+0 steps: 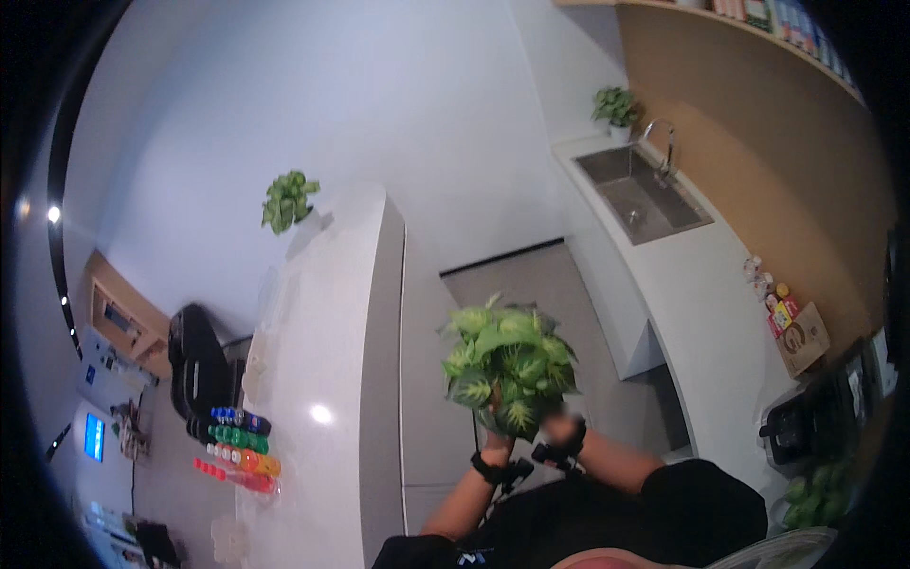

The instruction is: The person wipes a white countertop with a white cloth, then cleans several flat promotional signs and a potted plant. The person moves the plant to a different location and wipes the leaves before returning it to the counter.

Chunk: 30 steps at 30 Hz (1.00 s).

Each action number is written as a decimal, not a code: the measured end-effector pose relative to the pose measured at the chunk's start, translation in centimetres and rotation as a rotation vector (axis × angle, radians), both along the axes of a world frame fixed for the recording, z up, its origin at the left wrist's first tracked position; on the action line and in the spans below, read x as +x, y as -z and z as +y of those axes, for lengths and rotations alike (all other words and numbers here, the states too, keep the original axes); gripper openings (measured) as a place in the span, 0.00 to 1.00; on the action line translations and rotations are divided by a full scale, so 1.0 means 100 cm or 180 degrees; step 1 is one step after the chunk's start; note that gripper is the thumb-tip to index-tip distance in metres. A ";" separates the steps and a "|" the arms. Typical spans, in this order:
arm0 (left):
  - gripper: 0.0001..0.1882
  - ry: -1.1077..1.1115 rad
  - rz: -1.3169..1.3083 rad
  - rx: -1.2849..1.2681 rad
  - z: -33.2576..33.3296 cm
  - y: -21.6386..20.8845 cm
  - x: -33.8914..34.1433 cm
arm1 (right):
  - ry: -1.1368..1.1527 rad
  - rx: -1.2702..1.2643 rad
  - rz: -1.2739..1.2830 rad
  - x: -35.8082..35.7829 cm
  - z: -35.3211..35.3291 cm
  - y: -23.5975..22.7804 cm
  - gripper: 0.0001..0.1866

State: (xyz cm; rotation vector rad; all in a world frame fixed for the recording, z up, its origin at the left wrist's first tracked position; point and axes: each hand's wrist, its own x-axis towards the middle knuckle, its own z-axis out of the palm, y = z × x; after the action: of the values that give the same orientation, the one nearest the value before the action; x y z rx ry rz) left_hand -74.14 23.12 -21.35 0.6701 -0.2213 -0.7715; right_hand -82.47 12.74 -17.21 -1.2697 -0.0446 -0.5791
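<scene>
I hold a small potted plant [509, 365] with green and pale variegated leaves in front of me, over the grey floor between two counters. My left hand [495, 438] grips it from below on the left and my right hand [561, 429] on the right. The leaves hide the pot and most of my fingers. Both wrists wear black bands.
A long white counter [322, 379] runs on my left with another potted plant [287, 200] at its far end, rows of coloured bottles [242, 446] and a black appliance [196, 365]. On the right is a white worktop with a steel sink [643, 194], a tap, a third plant [616, 104] and a cardboard box [802, 339].
</scene>
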 end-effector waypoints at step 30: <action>0.23 -0.1207 -0.1432 0.2414 -0.079 -0.049 0.314 | -0.0731 0.2025 0.1149 0.397 -0.096 -0.002 0.19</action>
State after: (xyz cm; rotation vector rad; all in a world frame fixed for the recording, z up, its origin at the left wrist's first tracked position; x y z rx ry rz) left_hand -42.73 15.26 -16.47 1.5590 -0.1973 -0.3081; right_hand -42.79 3.10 -17.05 -0.7159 0.2730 -0.1332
